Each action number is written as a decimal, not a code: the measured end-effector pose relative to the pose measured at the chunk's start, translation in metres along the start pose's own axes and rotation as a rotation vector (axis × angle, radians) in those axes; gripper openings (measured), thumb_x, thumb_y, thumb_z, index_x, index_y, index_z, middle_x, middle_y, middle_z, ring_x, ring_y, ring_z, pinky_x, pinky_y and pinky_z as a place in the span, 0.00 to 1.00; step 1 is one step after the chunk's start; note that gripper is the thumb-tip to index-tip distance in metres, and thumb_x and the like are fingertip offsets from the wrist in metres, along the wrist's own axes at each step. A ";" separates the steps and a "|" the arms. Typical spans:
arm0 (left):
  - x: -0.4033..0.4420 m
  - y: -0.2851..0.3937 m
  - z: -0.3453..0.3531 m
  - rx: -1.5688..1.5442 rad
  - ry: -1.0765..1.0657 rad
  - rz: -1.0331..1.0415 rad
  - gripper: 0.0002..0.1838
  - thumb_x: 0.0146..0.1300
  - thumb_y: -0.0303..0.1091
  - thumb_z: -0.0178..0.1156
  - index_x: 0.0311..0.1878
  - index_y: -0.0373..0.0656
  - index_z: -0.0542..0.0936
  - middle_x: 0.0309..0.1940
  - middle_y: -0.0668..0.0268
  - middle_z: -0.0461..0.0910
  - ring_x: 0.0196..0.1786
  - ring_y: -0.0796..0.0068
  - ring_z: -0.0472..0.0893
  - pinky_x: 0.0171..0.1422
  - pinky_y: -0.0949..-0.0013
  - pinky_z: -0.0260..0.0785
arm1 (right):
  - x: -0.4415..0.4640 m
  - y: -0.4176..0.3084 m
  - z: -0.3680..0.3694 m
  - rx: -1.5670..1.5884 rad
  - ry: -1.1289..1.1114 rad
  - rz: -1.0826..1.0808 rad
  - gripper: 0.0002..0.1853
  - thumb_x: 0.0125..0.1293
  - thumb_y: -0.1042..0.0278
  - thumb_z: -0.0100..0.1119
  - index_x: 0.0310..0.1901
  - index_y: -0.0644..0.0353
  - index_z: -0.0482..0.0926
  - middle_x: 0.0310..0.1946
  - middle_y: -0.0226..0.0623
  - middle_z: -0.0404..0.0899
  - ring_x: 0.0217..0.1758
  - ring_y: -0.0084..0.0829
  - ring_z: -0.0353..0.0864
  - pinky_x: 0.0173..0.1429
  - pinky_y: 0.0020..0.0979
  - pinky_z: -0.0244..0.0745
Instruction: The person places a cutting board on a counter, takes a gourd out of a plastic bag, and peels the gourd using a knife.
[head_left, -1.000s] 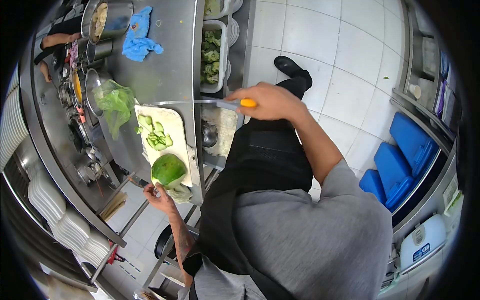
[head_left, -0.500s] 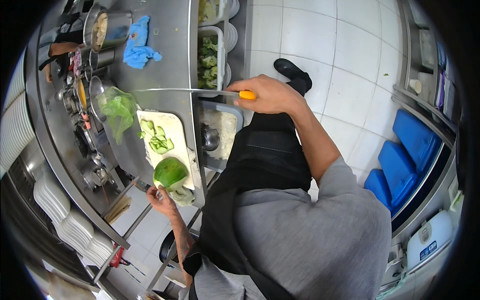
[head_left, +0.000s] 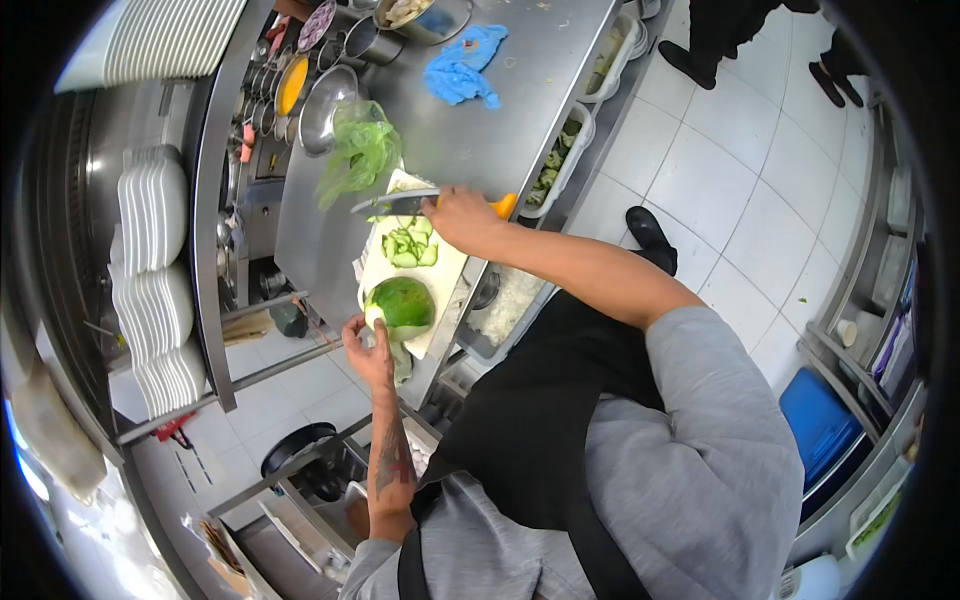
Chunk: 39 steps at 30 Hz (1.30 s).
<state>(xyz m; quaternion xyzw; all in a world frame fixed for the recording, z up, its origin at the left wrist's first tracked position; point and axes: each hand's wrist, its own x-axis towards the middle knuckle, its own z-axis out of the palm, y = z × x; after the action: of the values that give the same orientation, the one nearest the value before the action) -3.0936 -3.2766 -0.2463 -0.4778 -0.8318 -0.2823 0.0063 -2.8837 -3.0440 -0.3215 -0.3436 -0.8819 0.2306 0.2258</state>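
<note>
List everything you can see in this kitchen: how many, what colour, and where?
Counter: one, steel grey, centre
Cutting board: one, whitish, on the counter
Fruit: one, green with pale patches, on the board
Cut pieces: several, green and pale, on the board
Knife: one, grey and orange, across the board's far end
Plastic bag: one, green, beyond the board
Bowl: one, silvery, beside the bag
Cloth: one, blue, on the counter
Food tubs: at least three, whitish or grey, along the counter's edge
Plates: many, white, stacked left
Other people's legs: several, dark-clothed, top right
Apron: one, black, on the person
Left hand: one, bare, at the fruit
Right hand: one, bare, gripping the knife
</note>
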 end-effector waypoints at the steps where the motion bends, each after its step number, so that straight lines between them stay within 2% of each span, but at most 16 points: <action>1: -0.002 0.001 0.000 -0.003 0.000 -0.017 0.17 0.62 0.39 0.71 0.50 0.41 0.79 0.44 0.64 0.82 0.52 0.67 0.79 0.58 0.58 0.66 | 0.008 -0.008 0.014 -0.067 0.053 -0.006 0.19 0.69 0.69 0.53 0.58 0.65 0.80 0.48 0.54 0.81 0.51 0.47 0.82 0.43 0.47 0.81; 3: -0.005 -0.004 0.000 -0.014 -0.002 -0.028 0.18 0.62 0.38 0.71 0.51 0.41 0.80 0.45 0.63 0.81 0.52 0.66 0.79 0.58 0.59 0.66 | 0.016 -0.017 0.023 -0.059 -0.002 0.030 0.17 0.69 0.68 0.54 0.55 0.64 0.82 0.49 0.52 0.81 0.54 0.47 0.80 0.48 0.47 0.79; 5: -0.004 -0.012 0.005 -0.018 0.030 0.005 0.18 0.62 0.38 0.71 0.51 0.40 0.80 0.46 0.63 0.81 0.51 0.66 0.78 0.57 0.60 0.66 | 0.013 -0.017 0.015 -0.175 -0.035 -0.048 0.18 0.69 0.66 0.54 0.57 0.61 0.82 0.50 0.52 0.80 0.53 0.48 0.80 0.54 0.50 0.76; 7: -0.003 -0.021 0.001 -0.024 0.021 0.024 0.18 0.63 0.38 0.71 0.51 0.40 0.80 0.46 0.63 0.81 0.51 0.66 0.78 0.57 0.60 0.66 | -0.014 -0.002 -0.014 -0.095 -0.002 -0.005 0.21 0.70 0.62 0.57 0.62 0.59 0.81 0.51 0.49 0.81 0.55 0.48 0.79 0.58 0.50 0.74; 9: -0.004 -0.020 0.002 -0.067 -0.012 0.059 0.17 0.65 0.37 0.69 0.52 0.39 0.79 0.47 0.62 0.81 0.51 0.67 0.78 0.56 0.60 0.66 | -0.072 0.033 -0.064 0.427 0.133 0.079 0.28 0.72 0.56 0.60 0.70 0.57 0.74 0.59 0.52 0.78 0.62 0.48 0.78 0.63 0.48 0.74; 11: -0.006 -0.013 0.001 -0.113 -0.045 0.059 0.16 0.68 0.36 0.67 0.53 0.38 0.79 0.47 0.61 0.81 0.51 0.67 0.78 0.57 0.62 0.65 | -0.160 0.069 -0.103 0.561 0.171 0.351 0.32 0.73 0.49 0.61 0.72 0.58 0.71 0.63 0.47 0.77 0.65 0.42 0.77 0.66 0.43 0.73; 13: -0.005 -0.017 0.004 -0.118 -0.071 0.064 0.16 0.69 0.36 0.66 0.54 0.37 0.79 0.47 0.61 0.81 0.51 0.68 0.77 0.57 0.62 0.65 | -0.264 0.092 -0.083 0.871 0.232 0.766 0.34 0.73 0.40 0.58 0.69 0.59 0.75 0.56 0.42 0.82 0.60 0.36 0.79 0.59 0.39 0.76; 15: -0.002 -0.029 0.003 -0.248 -0.079 -0.029 0.16 0.70 0.37 0.65 0.54 0.37 0.78 0.47 0.61 0.80 0.51 0.68 0.77 0.57 0.63 0.65 | -0.341 0.079 -0.096 1.150 0.005 1.270 0.40 0.74 0.31 0.49 0.73 0.58 0.70 0.60 0.43 0.79 0.63 0.35 0.77 0.62 0.39 0.75; 17: 0.002 -0.039 -0.001 -0.256 -0.111 -0.016 0.16 0.71 0.38 0.65 0.54 0.37 0.78 0.47 0.61 0.80 0.51 0.69 0.77 0.57 0.63 0.66 | -0.396 0.060 -0.074 1.258 -0.053 1.510 0.46 0.72 0.24 0.43 0.75 0.58 0.66 0.63 0.45 0.76 0.67 0.38 0.75 0.66 0.41 0.72; 19: 0.004 -0.039 -0.002 -0.252 -0.131 -0.008 0.16 0.71 0.38 0.64 0.54 0.37 0.78 0.47 0.62 0.80 0.51 0.69 0.77 0.56 0.64 0.66 | -0.409 0.039 -0.066 1.418 -0.012 1.530 0.48 0.72 0.23 0.42 0.77 0.59 0.61 0.67 0.51 0.72 0.70 0.40 0.71 0.70 0.43 0.69; 21: 0.003 -0.034 -0.004 -0.267 -0.144 -0.006 0.16 0.72 0.38 0.63 0.54 0.36 0.78 0.47 0.62 0.79 0.50 0.70 0.77 0.55 0.65 0.67 | -0.404 0.020 -0.062 1.508 0.023 1.543 0.50 0.71 0.22 0.41 0.79 0.61 0.59 0.71 0.55 0.67 0.75 0.44 0.65 0.78 0.45 0.58; 23: 0.004 -0.029 -0.007 -0.207 -0.158 0.013 0.15 0.72 0.36 0.62 0.55 0.35 0.77 0.47 0.61 0.79 0.50 0.71 0.77 0.54 0.66 0.69 | -0.389 0.004 -0.077 1.535 0.024 1.584 0.49 0.73 0.21 0.36 0.81 0.56 0.55 0.75 0.51 0.64 0.79 0.43 0.62 0.79 0.48 0.56; 27: 0.001 -0.019 -0.009 -0.236 -0.188 0.003 0.15 0.73 0.35 0.61 0.56 0.36 0.76 0.46 0.61 0.78 0.48 0.72 0.76 0.54 0.67 0.68 | -0.395 -0.004 -0.070 1.486 0.094 1.547 0.51 0.72 0.19 0.35 0.82 0.54 0.52 0.78 0.52 0.60 0.82 0.44 0.57 0.81 0.47 0.52; 33: 0.000 -0.012 -0.007 -0.219 -0.171 0.044 0.14 0.73 0.34 0.60 0.55 0.36 0.76 0.42 0.65 0.75 0.41 0.77 0.70 0.48 0.71 0.65 | -0.389 -0.016 -0.063 1.517 0.252 1.453 0.50 0.73 0.22 0.37 0.81 0.56 0.53 0.77 0.51 0.61 0.80 0.42 0.61 0.82 0.38 0.53; 35: -0.001 -0.007 -0.007 -0.219 -0.170 0.055 0.14 0.73 0.34 0.60 0.54 0.36 0.76 0.41 0.66 0.74 0.39 0.78 0.68 0.46 0.71 0.64 | -0.390 -0.019 -0.058 1.576 0.337 1.468 0.46 0.77 0.29 0.36 0.80 0.63 0.55 0.80 0.45 0.56 0.82 0.34 0.54 0.84 0.31 0.44; 39: -0.001 -0.006 -0.006 -0.185 -0.148 0.053 0.13 0.72 0.34 0.60 0.53 0.36 0.77 0.39 0.68 0.73 0.38 0.79 0.66 0.44 0.72 0.62 | -0.398 -0.019 -0.048 1.561 0.320 1.452 0.48 0.74 0.25 0.40 0.81 0.57 0.53 0.75 0.51 0.64 0.78 0.40 0.64 0.81 0.34 0.56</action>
<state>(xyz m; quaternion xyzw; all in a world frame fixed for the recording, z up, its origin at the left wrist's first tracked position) -3.0990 -3.2828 -0.2443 -0.5176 -0.7876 -0.3216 -0.0919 -2.6029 -3.3269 -0.3680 -0.5720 -0.0370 0.7606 0.3047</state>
